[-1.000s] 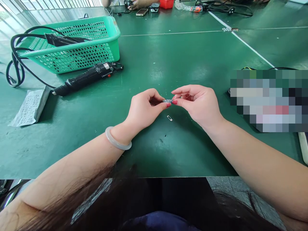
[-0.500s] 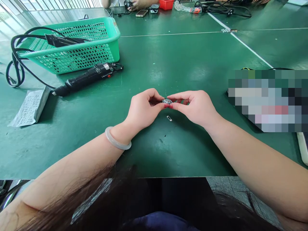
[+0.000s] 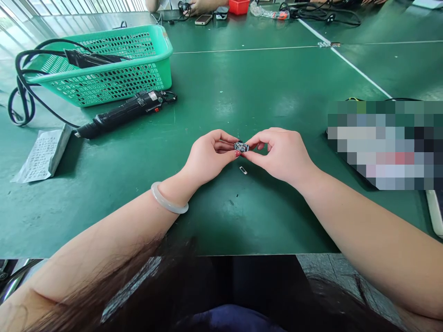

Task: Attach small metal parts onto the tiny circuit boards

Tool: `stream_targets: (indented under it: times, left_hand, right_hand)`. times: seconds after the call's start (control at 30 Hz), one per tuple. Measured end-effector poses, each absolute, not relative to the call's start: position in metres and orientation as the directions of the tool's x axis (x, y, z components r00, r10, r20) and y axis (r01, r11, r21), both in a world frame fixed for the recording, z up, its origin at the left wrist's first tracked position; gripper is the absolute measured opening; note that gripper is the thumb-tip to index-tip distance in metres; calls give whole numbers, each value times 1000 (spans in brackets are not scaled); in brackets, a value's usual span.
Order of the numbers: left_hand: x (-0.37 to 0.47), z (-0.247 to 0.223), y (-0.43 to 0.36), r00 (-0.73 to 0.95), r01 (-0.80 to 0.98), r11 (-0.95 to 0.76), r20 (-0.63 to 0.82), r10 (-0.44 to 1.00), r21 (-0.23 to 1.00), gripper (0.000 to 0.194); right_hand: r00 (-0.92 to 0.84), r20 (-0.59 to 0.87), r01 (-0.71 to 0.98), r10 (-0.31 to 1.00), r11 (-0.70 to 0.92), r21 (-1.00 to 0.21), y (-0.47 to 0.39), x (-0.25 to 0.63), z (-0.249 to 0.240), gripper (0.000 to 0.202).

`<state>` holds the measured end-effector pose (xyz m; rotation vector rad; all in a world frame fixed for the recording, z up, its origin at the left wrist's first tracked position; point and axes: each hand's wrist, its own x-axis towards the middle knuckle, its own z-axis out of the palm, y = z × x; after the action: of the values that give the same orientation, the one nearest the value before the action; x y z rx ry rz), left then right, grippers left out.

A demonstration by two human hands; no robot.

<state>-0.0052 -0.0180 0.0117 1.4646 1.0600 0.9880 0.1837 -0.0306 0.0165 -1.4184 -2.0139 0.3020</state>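
Note:
Between my two hands is a small block-shaped part (image 3: 241, 146), silvery and black, too small to name more exactly. My left hand (image 3: 212, 154) pinches its left side between thumb and fingers. From the right, my right hand (image 3: 282, 150) has its thumb and forefinger closed on the part's other end. Just below my fingertips a small, thin pale-rimmed rectangular piece (image 3: 243, 170) lies on the green tabletop (image 3: 263, 221). The other fingers of both hands are curled and partly hidden.
A green plastic basket (image 3: 114, 83) with a cable and a black tool stands at the back left. Before it lie a black electric screwdriver (image 3: 121, 113) and a paper-covered block (image 3: 44, 154). A blurred-out area (image 3: 387, 147) is at right. Across the table are another person's hand (image 3: 202, 6) and a phone (image 3: 203, 20).
My right fingers have shifted slightly, and more of the small silvery part now shows between my hands. The thin rectangular piece has not moved on the table.

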Motion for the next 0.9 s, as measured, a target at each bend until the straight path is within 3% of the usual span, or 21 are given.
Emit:
stream_targets:
  times: [0.13, 0.33, 0.53, 0.73, 0.9]
  left_hand:
    - [-4, 15, -20, 254, 96, -4, -21, 967, 995, 16]
    - [-1, 19, -23, 201, 63, 59, -71, 977, 996, 8]
    - [-3, 15, -20, 209, 151, 2, -34, 977, 989, 6]
    - [-4, 19, -24, 219, 336, -165, 93, 971, 927, 9]
    - [-6, 19, -23, 226, 376, -161, 78, 971, 913, 12]
  right_hand:
    - [-224, 413, 785, 883, 414, -460, -30, 183, 14, 9]
    - [-241, 409, 784, 880, 425, -452, -32, 179, 13, 9]
    - [-245, 391, 778, 887, 421, -467, -33, 179, 13, 6]
    - [-250, 342, 796, 906, 394, -460, -32, 179, 14, 7]
    - [-270, 321, 788, 908, 400, -468, -34, 177, 15, 7]
